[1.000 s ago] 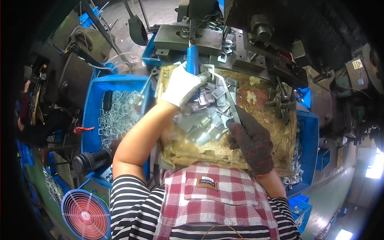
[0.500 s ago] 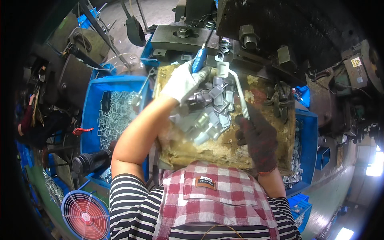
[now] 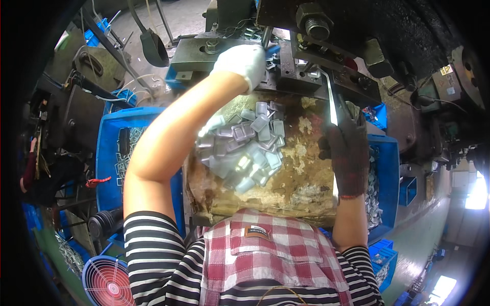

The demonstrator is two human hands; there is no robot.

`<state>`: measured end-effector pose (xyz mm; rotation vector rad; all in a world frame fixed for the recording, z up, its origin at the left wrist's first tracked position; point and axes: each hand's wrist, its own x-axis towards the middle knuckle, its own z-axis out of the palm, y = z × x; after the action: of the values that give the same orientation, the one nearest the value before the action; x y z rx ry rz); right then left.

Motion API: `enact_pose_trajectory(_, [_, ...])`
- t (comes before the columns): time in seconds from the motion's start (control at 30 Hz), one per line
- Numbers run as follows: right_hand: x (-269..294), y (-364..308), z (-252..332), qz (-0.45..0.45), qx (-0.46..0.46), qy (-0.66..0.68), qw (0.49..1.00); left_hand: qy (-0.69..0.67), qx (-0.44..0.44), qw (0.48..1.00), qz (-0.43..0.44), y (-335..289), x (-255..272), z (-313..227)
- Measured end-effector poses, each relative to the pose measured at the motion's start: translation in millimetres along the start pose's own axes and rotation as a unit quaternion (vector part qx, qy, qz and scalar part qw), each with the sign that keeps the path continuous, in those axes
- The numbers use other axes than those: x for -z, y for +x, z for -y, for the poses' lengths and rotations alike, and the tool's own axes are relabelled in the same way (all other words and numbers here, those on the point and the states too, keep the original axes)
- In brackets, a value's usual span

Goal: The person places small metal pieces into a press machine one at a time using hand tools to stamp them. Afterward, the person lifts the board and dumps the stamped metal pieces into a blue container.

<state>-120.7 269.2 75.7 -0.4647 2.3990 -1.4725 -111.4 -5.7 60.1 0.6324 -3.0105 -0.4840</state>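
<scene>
One blue tool [image 3: 273,50] is sitting in the clenched left hand [image 3: 242,63]; the right hand [image 3: 349,150] is grasping the rod [image 3: 332,102], whose bent end is pointing at the die [image 3: 293,82]; keeping both hands outside seems wisest; parts [image 3: 261,123] are lying heaped on the bench [image 3: 301,178].

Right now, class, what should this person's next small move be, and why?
Probably steady the bent metal rod in the right hand: its tip reaches the dark metal blocks, the left hand with a blue-handled tool is also close by, and whether the tip carries a part is unclear.
</scene>
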Motion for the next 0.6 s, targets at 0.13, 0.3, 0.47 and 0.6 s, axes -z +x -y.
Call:
enact_pose_trajectory(0.13, [-13.1,14.8,6.2,-0.002,0.009,-0.01,1.0,-0.122,0.007,0.992,0.027,-48.4,-15.8,11.7])
enact_pose_trajectory(0.3, [-35.9,33.0,-21.9,-0.014,0.066,-0.065,0.996,-0.059,-0.077,0.992,0.084,-98.1,-40.3,21.3])
enact_pose_trajectory(0.47, [-40.1,40.4,-46.1,-0.103,0.218,-0.239,0.941,-0.092,-0.046,0.993,0.053,-98.0,-50.3,33.6])
enact_pose_trajectory(0.6, [-18.1,29.8,-43.1,-0.147,0.194,-0.211,0.947,-0.2,0.013,0.98,0.006,-95.0,-52.2,41.8])
